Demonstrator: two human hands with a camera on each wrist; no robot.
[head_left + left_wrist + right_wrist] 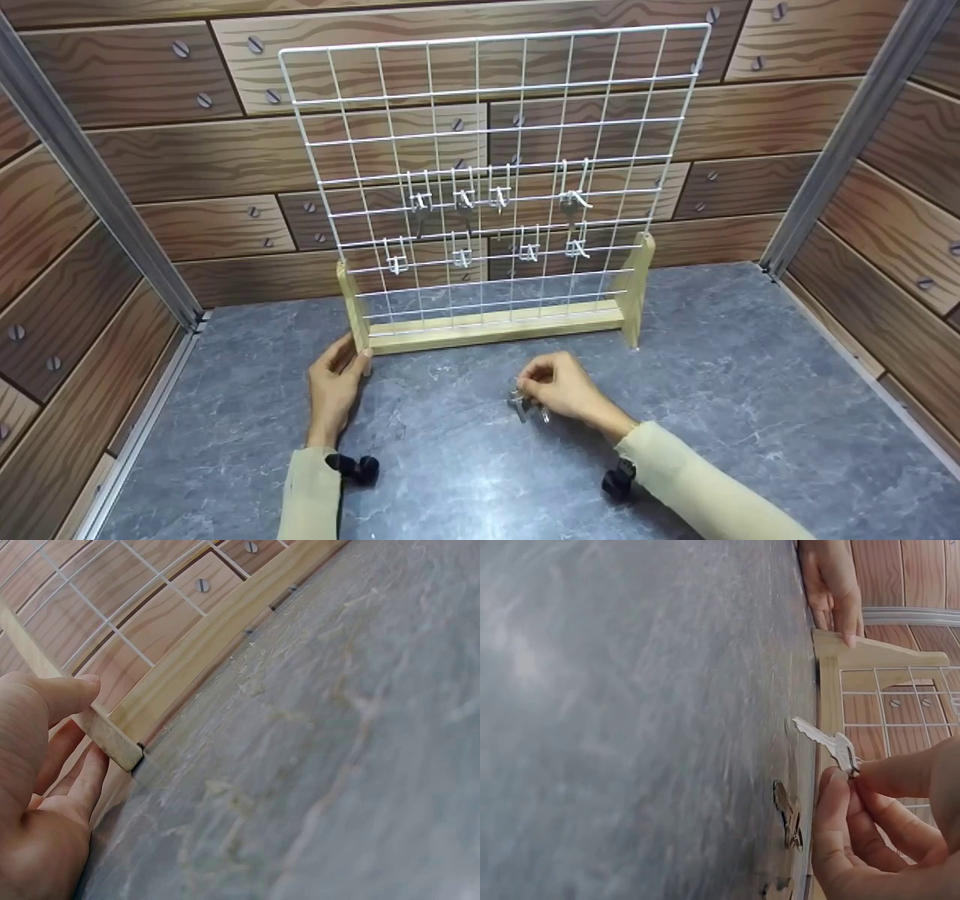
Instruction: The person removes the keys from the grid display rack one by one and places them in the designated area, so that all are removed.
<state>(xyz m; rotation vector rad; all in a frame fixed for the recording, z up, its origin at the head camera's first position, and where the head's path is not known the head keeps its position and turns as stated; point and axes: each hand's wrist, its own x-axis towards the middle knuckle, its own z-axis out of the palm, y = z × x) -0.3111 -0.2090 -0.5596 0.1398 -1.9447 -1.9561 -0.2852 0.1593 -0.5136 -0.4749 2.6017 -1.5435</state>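
My left hand (334, 386) grips the near foot of the left wooden support (112, 739), with the thumb on one side and the fingers on the other. In front of the rack, my right hand (562, 386) pinches a silver key (826, 741) at its head; a thin ring shows there. The blade of that key points away from the fingertips. Below it, more keys (786, 811) lie on the table close to the hand. The white wire grid rack (477, 90) stands upright in a wooden base (495, 330).
Two rows of metal hooks (529, 253) hang on the grid. Dark keys (466, 219) appear to hang from some upper hooks. Wood-patterned walls (150, 165) with metal corner posts (840, 142) enclose the grey marbled table (450, 435).
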